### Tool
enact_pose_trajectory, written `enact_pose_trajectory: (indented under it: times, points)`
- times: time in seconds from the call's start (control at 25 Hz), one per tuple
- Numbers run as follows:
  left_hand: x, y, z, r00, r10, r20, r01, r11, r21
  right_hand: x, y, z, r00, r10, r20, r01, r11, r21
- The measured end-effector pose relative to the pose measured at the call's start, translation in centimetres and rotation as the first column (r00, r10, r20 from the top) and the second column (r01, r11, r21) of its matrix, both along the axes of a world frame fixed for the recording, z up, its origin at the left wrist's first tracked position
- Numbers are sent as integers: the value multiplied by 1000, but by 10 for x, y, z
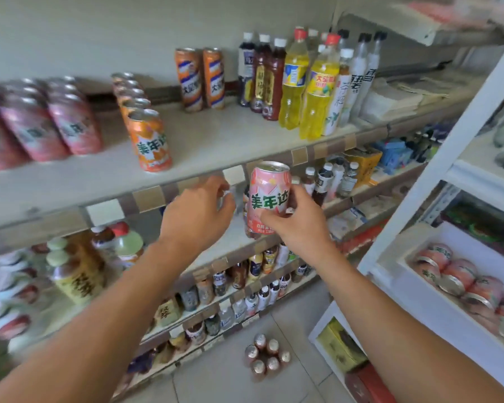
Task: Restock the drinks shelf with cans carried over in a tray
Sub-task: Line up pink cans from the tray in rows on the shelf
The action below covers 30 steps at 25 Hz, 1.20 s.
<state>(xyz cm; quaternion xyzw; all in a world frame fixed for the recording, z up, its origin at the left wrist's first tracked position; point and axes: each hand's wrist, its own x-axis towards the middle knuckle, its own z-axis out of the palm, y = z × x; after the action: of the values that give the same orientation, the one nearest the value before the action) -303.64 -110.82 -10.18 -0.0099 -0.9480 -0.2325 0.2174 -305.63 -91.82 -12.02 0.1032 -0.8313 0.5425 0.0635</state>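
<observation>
I have one pink can (268,196) in my right hand (296,221), fingers curled round its lower half, and it hangs upright in the air just in front of the edge of the drinks shelf (216,141), not yet set down. My left hand (200,210) is raised beside it at about nine o'clock from the can. Its fingers are bent and something pale shows at their tips, but I cannot tell whether it holds a second can or nothing at all.

I judge this to be the placing step, midway through the restock. The tray (448,309) sits on the white rack at four o'clock from the can and has more pink cans (460,282) lying in it.

The next move calls for lifting the can over the shelf lip and carrying it toward ten o'clock, where the block of pink cans (50,123) already stands at the far left. There is bare shelf between that block and the row of orange cans (146,132), and also between the orange row and the two tall orange cans (200,78) at twelve o'clock.

The front orange can stands near the shelf edge, so a low or sideways pass could knock it. The bottles (303,82) at one o'clock are well apart from my path. Below, a pack of small bottles (266,354) sits on the floor at six o'clock, something to mind when stepping back to the tray.
</observation>
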Motion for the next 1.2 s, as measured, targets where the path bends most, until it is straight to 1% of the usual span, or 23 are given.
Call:
enact_pose_trajectory:
  times: [0.16, 0.24, 0.48, 0.6, 0.76, 0.92, 1.08, 1.2]
  points:
    - [44, -82, 14, 990, 114, -85, -114, 993, 9, 10, -83, 14, 990, 120, -72, -121, 993, -2]
    - [69, -116, 19, 975, 192, -111, -194, 981, -13, 20, -125, 20, 977, 189, -104, -191, 982, -11]
    - [125, -205, 33, 911, 405, -82, -407, 914, -5, 46, -230, 33, 925, 351, -145, -360, 932, -45]
    - [145, -235, 35, 866, 490, -97, -493, 870, -10, 50, -273, 45, 880, 445, -167, -453, 892, -9]
    - [160, -264, 38, 810, 584, -53, -586, 810, -23, 42, -319, 61, 844, 500, -194, -503, 864, 41]
    - [170, -300, 43, 755, 653, -52, -654, 756, -4, 32, -375, 70, 808, 560, -181, -557, 827, 74]
    - [166, -332, 48, 710, 703, -40, -704, 710, 6, 20, -422, 59, 801, 575, -167, -561, 818, 129]
    - [155, -354, 42, 701, 712, -25, -713, 701, -2, 10, -453, 51, 809, 570, -144, -550, 821, 155]
